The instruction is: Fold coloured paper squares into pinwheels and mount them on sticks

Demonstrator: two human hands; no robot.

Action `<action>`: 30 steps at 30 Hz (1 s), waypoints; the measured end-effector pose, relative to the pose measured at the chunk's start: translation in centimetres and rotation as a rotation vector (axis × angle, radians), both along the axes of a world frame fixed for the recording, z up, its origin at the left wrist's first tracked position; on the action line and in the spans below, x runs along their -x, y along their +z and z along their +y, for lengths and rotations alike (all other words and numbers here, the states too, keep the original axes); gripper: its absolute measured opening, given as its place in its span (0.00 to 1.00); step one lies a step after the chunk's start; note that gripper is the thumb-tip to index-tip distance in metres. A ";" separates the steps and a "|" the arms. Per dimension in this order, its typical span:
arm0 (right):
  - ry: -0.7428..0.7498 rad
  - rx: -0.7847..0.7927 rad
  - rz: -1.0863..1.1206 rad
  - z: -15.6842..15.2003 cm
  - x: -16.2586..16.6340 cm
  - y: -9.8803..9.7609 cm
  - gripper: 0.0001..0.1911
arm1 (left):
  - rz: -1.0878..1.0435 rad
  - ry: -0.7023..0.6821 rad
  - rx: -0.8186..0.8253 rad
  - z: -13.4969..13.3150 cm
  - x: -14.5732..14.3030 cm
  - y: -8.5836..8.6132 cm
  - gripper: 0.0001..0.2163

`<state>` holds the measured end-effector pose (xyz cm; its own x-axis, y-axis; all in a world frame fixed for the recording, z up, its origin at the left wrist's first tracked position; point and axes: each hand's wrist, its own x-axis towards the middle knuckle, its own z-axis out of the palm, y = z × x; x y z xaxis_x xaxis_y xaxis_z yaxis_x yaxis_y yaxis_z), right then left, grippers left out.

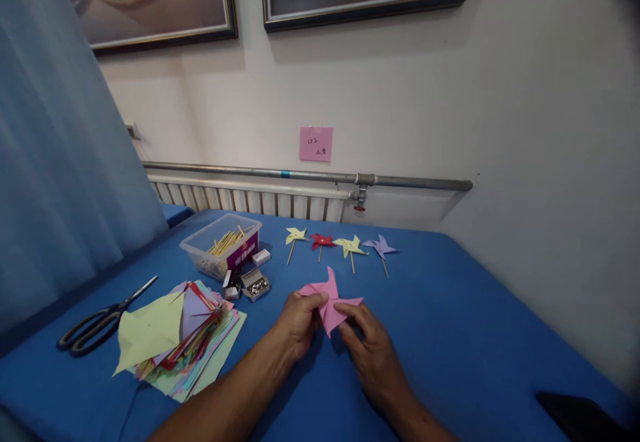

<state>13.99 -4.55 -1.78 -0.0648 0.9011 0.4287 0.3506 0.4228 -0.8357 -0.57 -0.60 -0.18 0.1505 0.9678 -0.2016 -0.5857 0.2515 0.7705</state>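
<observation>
A pink paper pinwheel (pixel 331 300) lies in front of me on the blue table (pixel 450 309), held between both hands. My left hand (pixel 299 322) pinches its left side with thumb and fingers closed. My right hand (pixel 370 342) grips its right lower edge, fingers curled on the paper. Beyond them lies a row of finished pinwheels on sticks: a yellow one (pixel 295 236), a red one (pixel 321 241), another yellow one (pixel 351 247) and a purple one (pixel 381 247).
A stack of coloured paper sheets (pixel 180 335) lies to the left, with black scissors (pixel 103 321) beside it. A clear box of wooden sticks (pixel 223 244) and small open boxes of pins (pixel 255 285) stand behind. A dark object (pixel 580 415) sits at the table's right corner.
</observation>
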 end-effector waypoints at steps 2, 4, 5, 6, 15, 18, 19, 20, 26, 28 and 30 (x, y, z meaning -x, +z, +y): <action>-0.016 0.018 0.095 0.2 0.0 0.0 0.12 | 0.012 -0.007 -0.014 -0.1 -0.2 -0.2 0.16; -0.024 0.052 0.202 0.4 0.1 0.0 0.13 | 0.018 -0.005 -0.033 -0.1 -0.3 -0.3 0.15; -0.028 0.076 0.249 0.5 0.1 0.0 0.14 | 0.023 0.001 -0.039 -0.2 -0.4 -0.4 0.15; -0.031 0.105 0.286 0.6 0.2 0.0 0.15 | 0.034 0.008 -0.042 -0.2 -0.4 -0.4 0.15; -0.113 0.232 0.397 0.8 0.5 0.2 0.22 | 0.146 0.016 -0.050 -0.8 -1.1 -0.7 0.15; -0.164 0.253 0.387 1.1 0.5 -0.2 0.23 | 0.152 0.015 -0.048 -0.8 -1.3 -0.8 0.15; -0.184 0.262 0.377 1.2 0.4 -0.3 0.23 | 0.148 0.015 -0.046 -0.9 -1.3 -0.8 0.15; -0.202 0.270 0.370 1.2 0.4 -0.4 0.23 | 0.141 0.013 -0.044 -0.9 -1.4 -0.8 0.15; -0.236 0.269 0.392 1.5 0.2 -0.2 0.19 | 0.110 0.000 -0.030 -1.2 -1.6 -0.8 0.15; -0.213 0.293 0.438 1.6 0.3 -0.2 0.21 | 0.120 -0.002 -0.034 -1.2 -1.7 -0.7 0.14; -0.197 0.312 0.472 1.7 0.3 -0.4 0.22 | 0.134 -0.005 -0.036 -1.2 -1.7 -0.7 0.14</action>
